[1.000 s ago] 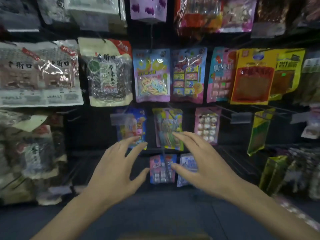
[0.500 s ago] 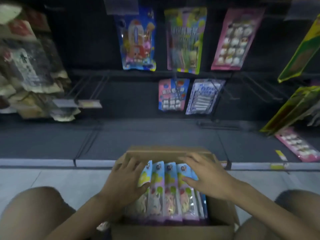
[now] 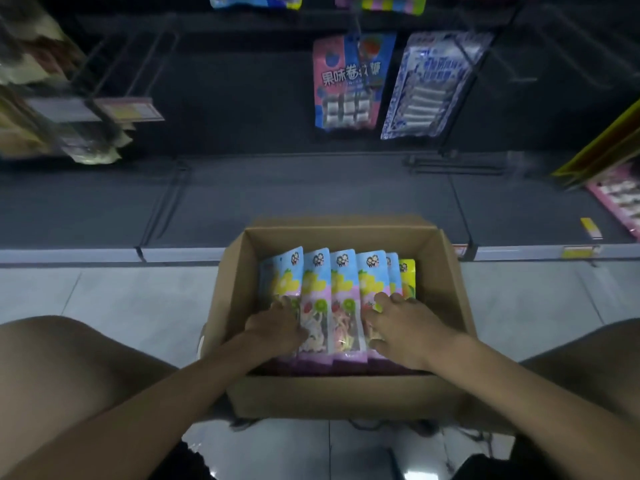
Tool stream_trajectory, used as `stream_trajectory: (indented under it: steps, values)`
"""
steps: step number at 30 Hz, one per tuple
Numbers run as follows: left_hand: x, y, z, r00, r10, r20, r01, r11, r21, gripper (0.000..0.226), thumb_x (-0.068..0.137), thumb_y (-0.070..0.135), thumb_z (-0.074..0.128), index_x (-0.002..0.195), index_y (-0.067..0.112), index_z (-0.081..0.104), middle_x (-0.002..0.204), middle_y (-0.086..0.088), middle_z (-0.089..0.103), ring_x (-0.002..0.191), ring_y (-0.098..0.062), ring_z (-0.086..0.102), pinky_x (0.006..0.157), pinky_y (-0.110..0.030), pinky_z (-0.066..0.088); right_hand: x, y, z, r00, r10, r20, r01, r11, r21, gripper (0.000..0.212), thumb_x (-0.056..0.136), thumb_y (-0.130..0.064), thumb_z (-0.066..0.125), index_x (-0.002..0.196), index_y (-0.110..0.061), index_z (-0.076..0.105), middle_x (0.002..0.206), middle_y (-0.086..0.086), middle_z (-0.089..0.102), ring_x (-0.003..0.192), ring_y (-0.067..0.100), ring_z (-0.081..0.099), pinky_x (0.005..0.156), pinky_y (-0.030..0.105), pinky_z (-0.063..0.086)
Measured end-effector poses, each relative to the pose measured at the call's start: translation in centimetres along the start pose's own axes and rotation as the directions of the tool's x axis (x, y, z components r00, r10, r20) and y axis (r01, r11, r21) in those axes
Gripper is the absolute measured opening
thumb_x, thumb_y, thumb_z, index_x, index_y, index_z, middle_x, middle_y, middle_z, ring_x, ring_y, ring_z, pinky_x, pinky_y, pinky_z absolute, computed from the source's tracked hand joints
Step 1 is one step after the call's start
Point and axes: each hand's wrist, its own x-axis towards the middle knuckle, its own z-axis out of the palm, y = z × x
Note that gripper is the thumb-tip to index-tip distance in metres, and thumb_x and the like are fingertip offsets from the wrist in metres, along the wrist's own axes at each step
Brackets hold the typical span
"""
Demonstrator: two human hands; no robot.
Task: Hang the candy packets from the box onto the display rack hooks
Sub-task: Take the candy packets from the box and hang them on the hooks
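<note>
Hands in the carton, bracketing the candy row; pick-up step, nothing lifted yet.

Left hand (image 3: 277, 327) lies on the left end of the row, right hand (image 3: 401, 327) on the right end, well apart, fingers bent down among the packets. Fingertips are hidden, so I cannot tell if either has a real grip. Blue-and-yellow plastic candy packets (image 3: 343, 289) stand overlapped in the open brown cardboard box (image 3: 346, 393), which sits on the pale tiled floor (image 3: 104, 299) against the front edge of the dark bottom shelf (image 3: 277, 202). Bare black wire rack hooks (image 3: 114, 64) jut out at upper left. Judged next: pinch packets free, raise them, and line the header holes up with a hook tip.
</note>
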Motion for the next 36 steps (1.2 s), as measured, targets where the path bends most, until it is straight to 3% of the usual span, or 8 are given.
stream_trajectory:
  steps: [8,13,17,21,25,27,32,36]
  values:
    - [0.5,0.5,0.0,0.993,0.015,-0.119,-0.007,0.997,0.071,0.048,0.101,0.052,0.045,0.137,0.022,0.056,0.135,-0.006,0.063,0.120,-0.029,0.065,0.095,-0.039,0.051,0.2,-0.8,1.2,0.997,-0.024,0.069,0.022,0.999,0.028,0.056,0.107,-0.043,0.049,0.159,-0.023,0.039,0.155,0.010,0.043,0.138,0.032,0.046,0.111,0.044,0.044]
    - [1.0,-0.1,0.4,0.993,-0.034,-0.114,0.028,0.998,-0.056,0.037,0.095,0.049,0.051,0.116,0.023,0.066,0.121,-0.003,0.070,0.111,-0.027,0.069,0.091,-0.034,0.054,0.5,-1.5,0.7,0.999,-0.042,0.013,0.041,0.998,0.056,0.054,0.107,-0.044,0.050,0.156,-0.023,0.044,0.150,0.010,0.049,0.132,0.033,0.052,0.107,0.045,0.049]
    - [0.6,0.9,-1.1,0.985,-0.038,-0.167,0.011,0.988,-0.156,0.042,0.097,0.051,0.053,0.121,0.019,0.068,0.122,-0.006,0.070,0.112,-0.030,0.068,0.082,-0.033,0.048,0.8,-1.8,-0.3,0.998,-0.014,-0.069,0.033,0.959,0.283,0.049,0.105,-0.053,0.050,0.149,-0.030,0.053,0.140,0.002,0.056,0.126,0.026,0.056,0.100,0.044,0.052]
    - [-1.5,2.8,-3.5,0.962,0.096,-0.255,-0.177,0.932,-0.315,0.037,0.095,0.049,0.059,0.087,0.014,0.068,0.091,-0.005,0.070,0.088,-0.026,0.068,0.075,-0.036,0.052,1.2,-2.2,-1.7,0.973,0.151,-0.175,0.013,0.722,0.692,0.051,0.104,-0.062,0.048,0.145,-0.034,0.057,0.140,-0.009,0.064,0.123,0.014,0.061,0.102,0.036,0.051]
    - [-3.7,4.4,-4.1,0.891,0.278,-0.359,-0.417,0.814,-0.405,0.037,0.083,0.047,0.051,0.070,0.013,0.054,0.067,-0.003,0.061,0.070,-0.024,0.061,0.068,-0.043,0.052,1.2,-2.0,-3.2,0.956,0.284,-0.071,0.019,0.181,0.983,0.071,0.087,-0.083,0.054,0.143,-0.039,0.058,0.140,-0.016,0.064,0.129,0.009,0.061,0.114,0.039,0.046]
    - [-4.5,5.2,-3.7,0.824,0.364,-0.435,-0.526,0.778,-0.345,0.030,0.083,0.044,0.047,0.071,0.017,0.052,0.068,0.002,0.060,0.073,-0.020,0.059,0.073,-0.046,0.052,1.2,-1.9,-3.5,0.943,0.330,-0.050,0.045,0.021,0.999,0.078,0.073,-0.087,0.063,0.137,-0.042,0.060,0.126,-0.014,0.071,0.118,0.009,0.068,0.109,0.042,0.052]
    - [-5.0,5.9,-2.6,0.627,0.531,-0.570,-0.693,0.714,-0.097,0.019,0.095,0.037,0.050,0.081,0.027,0.059,0.084,0.017,0.062,0.089,-0.010,0.057,0.087,-0.045,0.048,1.6,-2.0,-3.2,0.872,0.473,-0.122,0.133,0.010,0.991,0.066,0.073,-0.062,0.075,0.131,-0.032,0.067,0.112,-0.005,0.074,0.106,0.017,0.073,0.096,0.037,0.058]
    - [-4.6,5.4,-3.3,0.568,0.522,-0.637,-0.757,0.635,-0.155,0.019,0.102,0.047,0.053,0.108,0.037,0.068,0.111,0.025,0.064,0.112,-0.004,0.058,0.099,-0.042,0.047,1.1,-1.4,-3.5,0.759,0.606,-0.236,0.296,0.000,0.955,0.016,0.099,-0.017,0.058,0.100,-0.008,0.071,0.087,-0.007,0.074,0.077,0.010,0.064,0.071,0.030,0.051]
